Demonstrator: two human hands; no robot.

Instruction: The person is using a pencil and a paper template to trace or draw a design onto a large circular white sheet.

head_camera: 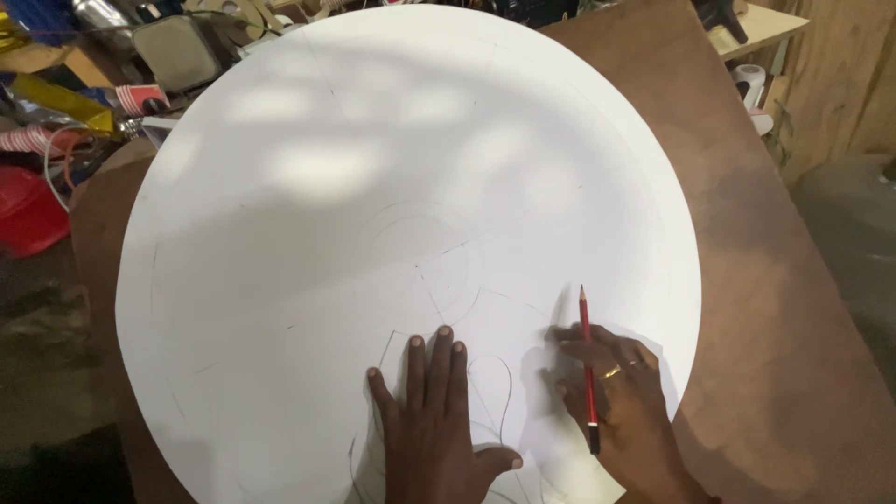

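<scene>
Brown plywood table (775,308) carries a big white round board (373,187) with faint pencil lines. Left hand (431,420) lies flat, fingers spread, pressing it. Right hand (623,401) pinches a red pencil (588,369), which lies lengthwise away from the person, tip pointing to the far edge.

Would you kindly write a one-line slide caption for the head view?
Left hand pressed flat on a round white board with pencilled curves, right hand holding a red pencil.

Large white round board (373,187) lying flat on brown table, red pencil (588,369) resting across it
</scene>
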